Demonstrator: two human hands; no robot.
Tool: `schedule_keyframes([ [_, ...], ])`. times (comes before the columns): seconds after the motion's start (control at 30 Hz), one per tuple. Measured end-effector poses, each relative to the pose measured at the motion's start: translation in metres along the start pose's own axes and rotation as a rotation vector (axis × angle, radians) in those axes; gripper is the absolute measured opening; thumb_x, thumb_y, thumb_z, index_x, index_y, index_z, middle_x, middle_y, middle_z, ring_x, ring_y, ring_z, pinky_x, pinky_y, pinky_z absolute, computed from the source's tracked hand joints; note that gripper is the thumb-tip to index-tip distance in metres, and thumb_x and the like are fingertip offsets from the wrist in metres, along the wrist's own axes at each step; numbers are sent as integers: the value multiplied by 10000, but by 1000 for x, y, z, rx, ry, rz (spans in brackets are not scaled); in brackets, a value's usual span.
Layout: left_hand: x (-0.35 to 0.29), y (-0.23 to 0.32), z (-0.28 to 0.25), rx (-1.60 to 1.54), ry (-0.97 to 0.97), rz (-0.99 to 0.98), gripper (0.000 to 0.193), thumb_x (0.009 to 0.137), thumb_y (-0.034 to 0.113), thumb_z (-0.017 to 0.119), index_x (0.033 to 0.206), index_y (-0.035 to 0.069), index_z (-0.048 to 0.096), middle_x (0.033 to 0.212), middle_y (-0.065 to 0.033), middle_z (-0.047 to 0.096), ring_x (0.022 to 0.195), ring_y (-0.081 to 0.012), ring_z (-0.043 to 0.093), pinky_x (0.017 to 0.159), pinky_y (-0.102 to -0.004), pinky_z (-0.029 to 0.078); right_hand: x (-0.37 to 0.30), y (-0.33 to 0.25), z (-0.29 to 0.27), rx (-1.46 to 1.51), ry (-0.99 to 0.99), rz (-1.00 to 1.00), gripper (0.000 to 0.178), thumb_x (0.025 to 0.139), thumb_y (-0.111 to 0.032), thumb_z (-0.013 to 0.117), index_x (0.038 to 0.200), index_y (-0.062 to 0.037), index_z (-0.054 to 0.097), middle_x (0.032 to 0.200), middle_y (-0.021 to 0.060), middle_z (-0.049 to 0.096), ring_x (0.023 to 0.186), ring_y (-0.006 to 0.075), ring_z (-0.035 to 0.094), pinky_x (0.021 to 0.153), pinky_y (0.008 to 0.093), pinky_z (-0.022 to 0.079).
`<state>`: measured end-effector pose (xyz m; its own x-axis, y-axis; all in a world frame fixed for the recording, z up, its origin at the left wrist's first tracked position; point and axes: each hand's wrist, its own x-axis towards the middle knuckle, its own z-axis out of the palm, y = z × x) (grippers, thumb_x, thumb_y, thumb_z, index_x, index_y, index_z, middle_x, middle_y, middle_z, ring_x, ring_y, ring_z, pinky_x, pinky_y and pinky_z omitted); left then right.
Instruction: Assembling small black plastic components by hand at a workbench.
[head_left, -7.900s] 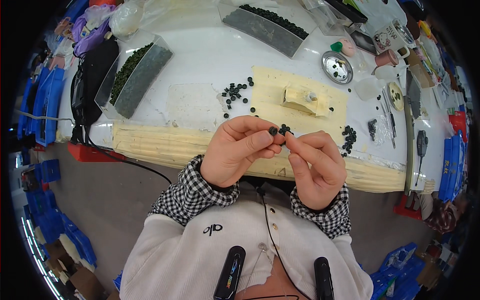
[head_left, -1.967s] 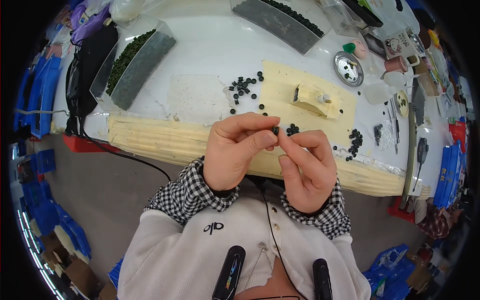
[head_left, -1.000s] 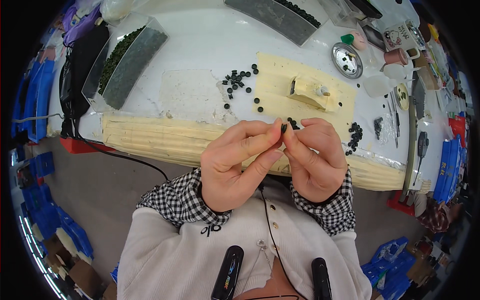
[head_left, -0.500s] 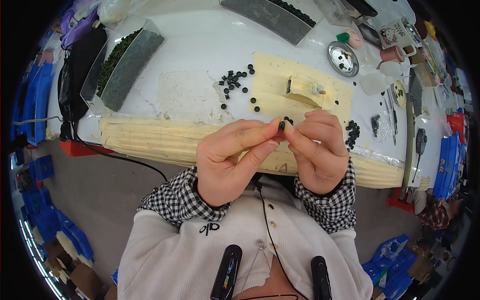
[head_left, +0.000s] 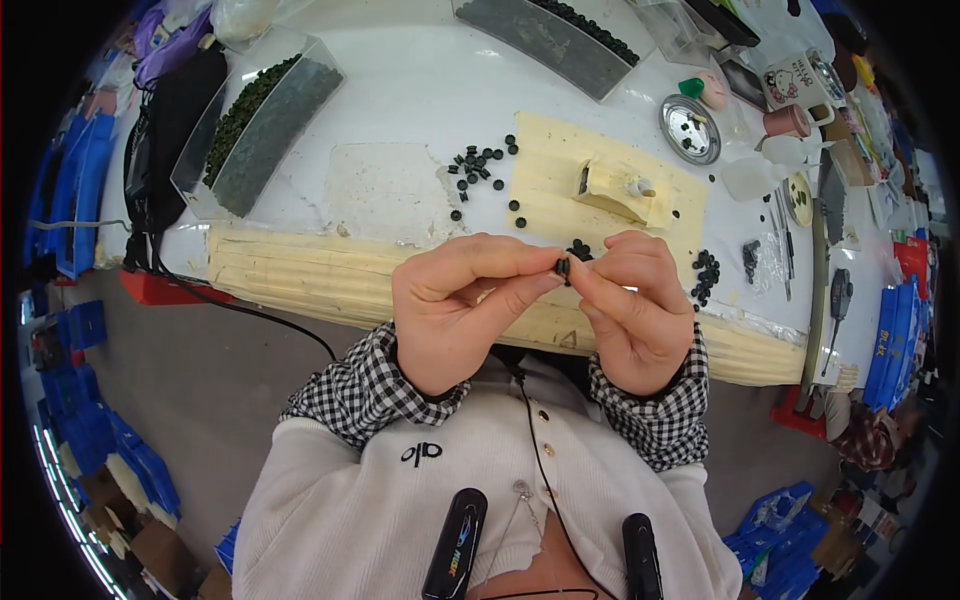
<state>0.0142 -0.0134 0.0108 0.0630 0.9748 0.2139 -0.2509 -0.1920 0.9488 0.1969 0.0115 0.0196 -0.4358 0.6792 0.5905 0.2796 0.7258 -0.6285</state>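
Between my fingertips is a small dark ribbed round piece [head_left: 563, 267], shaped like a tiny wheel. My left hand [head_left: 465, 305] pinches it with thumb and forefinger. From the other side my right hand [head_left: 640, 310] has its thumb and forefinger closed on the same piece. Both hands are above the table's front edge. Behind them a few like pieces [head_left: 579, 249] lie on a yellow mat [head_left: 540, 160], partly hidden by my right hand. A yellow-wrapped block [head_left: 612, 192] with a small white and tan knob stands on that mat.
Loose dark pieces [head_left: 470, 170] are scattered left of the mat, and more [head_left: 705, 275] to its right. Clear bins [head_left: 275, 135] of dark pieces stand at back left and back middle. A round metal dish [head_left: 690, 130], pink cup [head_left: 786, 121] and thin tools [head_left: 785, 240] sit at right.
The view has shifted slightly, so the table items appear a little farther right. Both hands stay together on the small piece, which now shows more fully between the fingertips.
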Motion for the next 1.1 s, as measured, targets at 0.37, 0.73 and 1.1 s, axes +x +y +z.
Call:
schedule_keyframes([
  [0.37, 2, 0, -3, 136, -16, 88, 231, 763, -98, 640, 980, -19, 652, 904, -112, 656, 797, -129, 610, 681, -221, 474, 0, 1, 1, 8, -1, -20, 369, 702, 16, 676, 1064, -54, 662, 893, 42, 577, 794, 217, 503, 761, 329, 440],
  [0.73, 3, 2, -4, 242, -23, 166, 224, 759, -92, 646, 969, -16, 650, 908, -126, 662, 810, -165, 632, 705, -246, 493, 1, 0, 2, 37, 13, -24, 355, 712, 14, 674, 1062, -44, 660, 887, 48, 572, 770, 216, 501, 716, 321, 439],
  [1.1, 3, 2, -5, 262, -30, 175, 228, 756, -79, 656, 973, -8, 656, 896, -121, 671, 800, -166, 639, 696, -246, 497, 1, 1, 2, 39, 7, -29, 349, 721, 10, 673, 1065, -45, 661, 892, 49, 573, 776, 217, 503, 709, 315, 440],
])
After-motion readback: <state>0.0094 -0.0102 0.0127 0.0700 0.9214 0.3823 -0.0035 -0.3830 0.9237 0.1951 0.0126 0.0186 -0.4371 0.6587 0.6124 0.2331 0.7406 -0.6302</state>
